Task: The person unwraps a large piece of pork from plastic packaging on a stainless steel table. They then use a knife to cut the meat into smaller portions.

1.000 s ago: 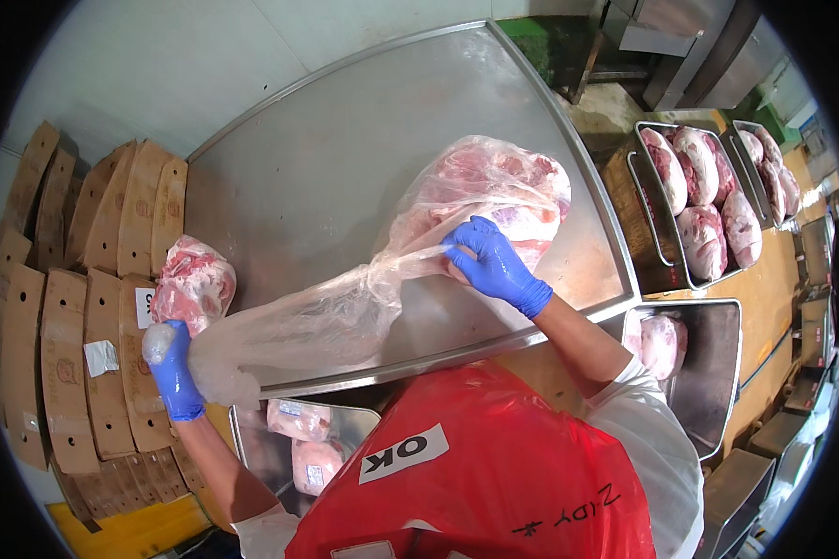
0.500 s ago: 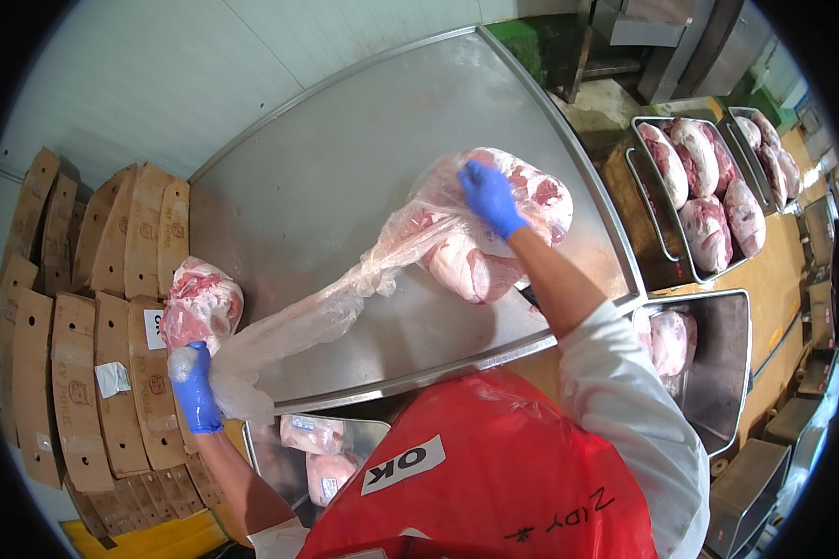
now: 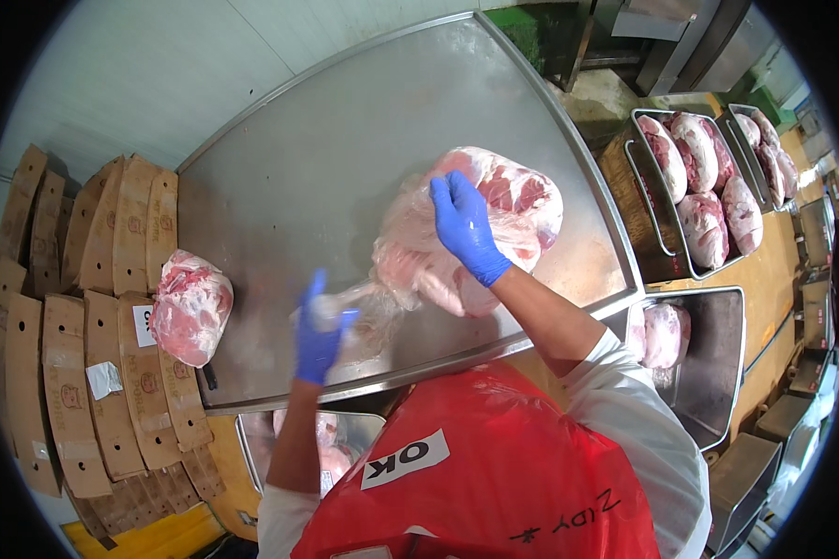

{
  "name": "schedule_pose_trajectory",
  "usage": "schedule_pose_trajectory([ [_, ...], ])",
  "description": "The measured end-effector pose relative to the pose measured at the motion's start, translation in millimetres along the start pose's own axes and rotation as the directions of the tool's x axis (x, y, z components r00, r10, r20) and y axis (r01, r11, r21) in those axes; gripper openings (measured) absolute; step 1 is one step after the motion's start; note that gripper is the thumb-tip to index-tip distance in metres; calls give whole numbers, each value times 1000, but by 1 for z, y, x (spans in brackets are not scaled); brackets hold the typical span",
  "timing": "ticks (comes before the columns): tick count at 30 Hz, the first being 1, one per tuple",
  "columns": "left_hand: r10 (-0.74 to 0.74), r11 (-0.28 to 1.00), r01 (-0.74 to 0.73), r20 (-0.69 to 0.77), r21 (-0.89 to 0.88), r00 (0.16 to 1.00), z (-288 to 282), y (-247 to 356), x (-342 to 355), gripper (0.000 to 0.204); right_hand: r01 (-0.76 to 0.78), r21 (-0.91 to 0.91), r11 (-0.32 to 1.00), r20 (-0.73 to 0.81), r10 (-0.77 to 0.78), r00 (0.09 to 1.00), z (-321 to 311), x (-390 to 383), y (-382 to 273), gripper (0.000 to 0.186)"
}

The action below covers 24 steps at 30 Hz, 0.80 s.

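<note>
A large raw pork cut [image 3: 524, 194] lies on the steel table [image 3: 280, 177], partly covered by clear plastic film [image 3: 396, 238]. My right hand [image 3: 468, 228], blue-gloved, rests over the film and meat with its fingers stretched out. A twisted end of the film runs left to my left hand [image 3: 317, 335], also blue-gloved. That hand is smeared by motion, with a whitish bunch of film between thumb and fingers. At the table's left edge sits another raw pork cut [image 3: 193, 307], bare of film and apart from both hands.
Stacked brown cardboard boxes [image 3: 112, 382] stand left of the table. Metal bins with meat [image 3: 708, 228] are at the right, and another steel bin [image 3: 708, 373] is nearer. A tray with wrapped meat [image 3: 336, 458] lies below the front edge. A small dark object [image 3: 209, 376] lies by the left cut.
My left hand has swung right from the left cut toward the large cut, and the stretched film has shortened and gathered. My right hand has shifted slightly left and its fingers have straightened.
</note>
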<state>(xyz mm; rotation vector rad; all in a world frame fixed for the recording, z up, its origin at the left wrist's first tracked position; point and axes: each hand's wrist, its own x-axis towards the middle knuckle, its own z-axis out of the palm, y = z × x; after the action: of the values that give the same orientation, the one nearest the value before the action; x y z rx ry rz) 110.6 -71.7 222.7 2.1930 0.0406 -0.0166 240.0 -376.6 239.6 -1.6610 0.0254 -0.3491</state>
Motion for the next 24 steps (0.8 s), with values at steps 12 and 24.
schedule_pose_trajectory([
  [12,-179,948,128,155,292,972,101,17,20,84,-122,84,989,297,92,950,68,-62,-44,28],
  [24,259,926,-203,-144,319,955,19,5,6,20,199,-36,979,486,-157,860,-5,-42,-26,40],
])
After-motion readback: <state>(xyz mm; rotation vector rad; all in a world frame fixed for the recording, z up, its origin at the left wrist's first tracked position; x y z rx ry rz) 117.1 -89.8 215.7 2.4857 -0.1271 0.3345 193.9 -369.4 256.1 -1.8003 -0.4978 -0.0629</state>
